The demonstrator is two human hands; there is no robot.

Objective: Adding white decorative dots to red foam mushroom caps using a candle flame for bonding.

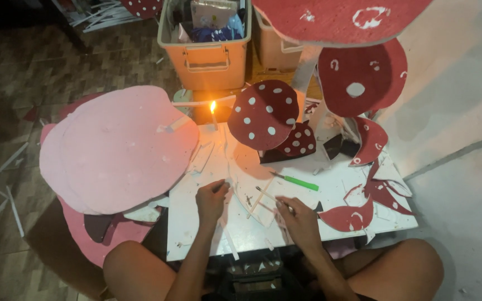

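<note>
I sit at a low white table [207,223]. My left hand [212,198] rests on it with fingers curled around a thin white strip [228,237] that runs toward me. My right hand [299,218] is closed on a thin dark stick-like tool [268,195] whose tip points up-left over a white foam piece [252,195]. A green-handled cutter [297,181] lies just beyond my right hand. Red foam scraps [348,217] lie to the right of that hand.
A lit candle [213,108] burns at the table's far edge. Red white-dotted mushroom caps [263,114] stand behind it, bigger red ones [358,75] at right. Large pink foam sheets [121,147] overlap the table's left side. An orange bin [207,61] stands beyond.
</note>
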